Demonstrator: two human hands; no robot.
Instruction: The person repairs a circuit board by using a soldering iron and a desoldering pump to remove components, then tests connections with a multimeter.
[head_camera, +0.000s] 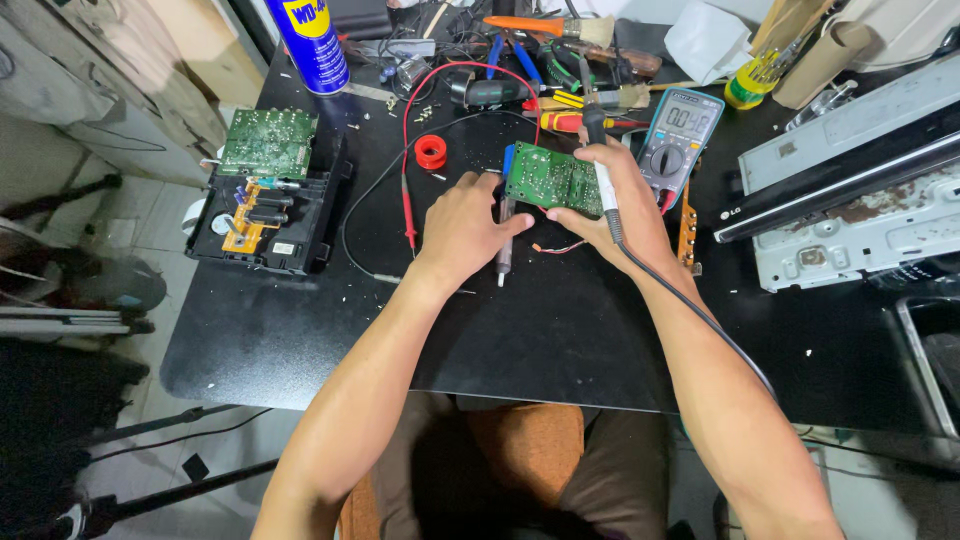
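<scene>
A small green circuit board (551, 180) is tilted up above the black table (270, 330). My right hand (615, 205) steadies the board's right edge and grips a soldering iron (597, 150) whose grey cable runs back over my forearm. My left hand (465, 225) is closed around a slim blue-and-grey desoldering pump (505, 215), which points down just left of the board. A red wire stub hangs below the board.
A multimeter (682, 130) with red and black leads sits behind the board, with a red solder reel (430, 152), screwdrivers and pliers. At left lies an opened black case with boards (265, 195); a spray can (310, 40) stands behind it. A dismantled player chassis (850, 190) fills the right.
</scene>
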